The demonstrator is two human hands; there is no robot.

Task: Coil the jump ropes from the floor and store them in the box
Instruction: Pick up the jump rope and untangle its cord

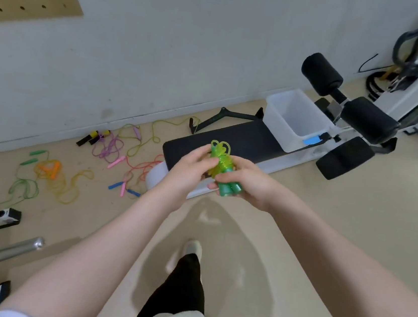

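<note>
Both hands, left [193, 168] and right [245, 182], gripped 1 coiled green rope [221, 167]; the box [295, 119] looked empty (interior partly hidden), several ropes [114, 146] remained on the floor [327, 212]

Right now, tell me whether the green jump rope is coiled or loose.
Coiled: the green jump rope sits bundled between left hand and right hand, handles together.
</note>
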